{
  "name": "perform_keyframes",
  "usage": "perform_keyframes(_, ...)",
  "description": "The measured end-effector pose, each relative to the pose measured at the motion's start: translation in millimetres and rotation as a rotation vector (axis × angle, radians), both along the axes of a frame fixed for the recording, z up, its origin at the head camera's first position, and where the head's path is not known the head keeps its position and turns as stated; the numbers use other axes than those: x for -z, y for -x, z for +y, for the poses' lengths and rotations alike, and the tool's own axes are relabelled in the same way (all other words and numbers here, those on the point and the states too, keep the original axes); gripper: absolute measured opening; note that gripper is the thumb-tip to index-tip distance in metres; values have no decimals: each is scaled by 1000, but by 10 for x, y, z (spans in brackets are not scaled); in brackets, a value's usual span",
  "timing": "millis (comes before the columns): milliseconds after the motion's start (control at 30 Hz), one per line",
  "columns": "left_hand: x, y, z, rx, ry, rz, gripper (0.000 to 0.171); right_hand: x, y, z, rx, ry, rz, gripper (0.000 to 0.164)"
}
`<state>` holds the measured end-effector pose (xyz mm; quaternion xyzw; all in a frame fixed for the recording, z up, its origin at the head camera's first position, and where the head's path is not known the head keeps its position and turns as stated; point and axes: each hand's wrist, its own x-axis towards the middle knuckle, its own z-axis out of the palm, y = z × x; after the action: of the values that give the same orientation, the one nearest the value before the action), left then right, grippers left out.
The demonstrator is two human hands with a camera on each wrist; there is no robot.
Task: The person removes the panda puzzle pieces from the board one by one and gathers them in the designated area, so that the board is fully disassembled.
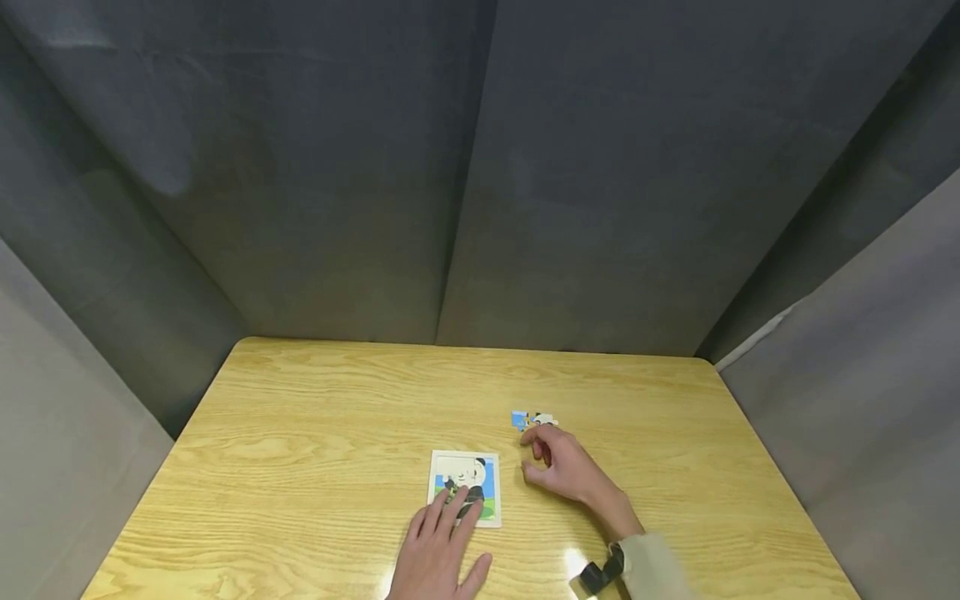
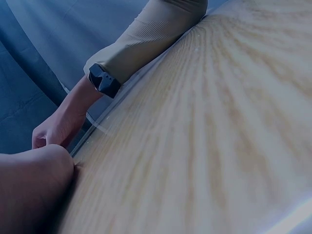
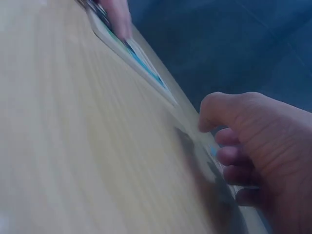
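Note:
A square panda jigsaw puzzle [image 1: 492,487] in a pale frame lies near the front of the table. My left hand [image 1: 437,543] rests over its lower part with straight, spread fingers, hiding some of the picture. Beyond the puzzle's upper right, loose jigsaw pieces, one blue piece [image 1: 519,419] and one white and black piece [image 1: 545,418], lie close together. My right hand [image 1: 566,468] hovers just in front of them, fingers bent and thumb apart from the index finger. Nothing shows between them in the right wrist view, where this hand [image 3: 265,146] casts a shadow on the wood.
The wooden table [image 1: 330,417] has rounded far corners. Dark grey curtains [image 1: 600,208] stand behind it, and lighter grey cloth [image 1: 885,400] hangs along the sides. A black wrist camera [image 1: 602,572] sits on the right wrist by a beige sleeve [image 1: 654,567].

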<state>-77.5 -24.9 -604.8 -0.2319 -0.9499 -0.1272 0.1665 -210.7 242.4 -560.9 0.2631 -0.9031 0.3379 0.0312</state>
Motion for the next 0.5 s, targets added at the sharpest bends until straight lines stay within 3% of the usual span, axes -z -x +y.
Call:
perform_keyframes(200, -11, 6, -2, 5, 4, -11, 62, -57, -119, -205, -73, -56, -34, 34)
perform_keyframes(367, -25, 7, -9, 16, -5, -20, 63, -69, -168, -342, -84, -110, -64, 49)
perform_keyframes(500, -27, 1, -11, 19, -7, -23, 63, -76, -184, -415, -99, -123, -69, 48)
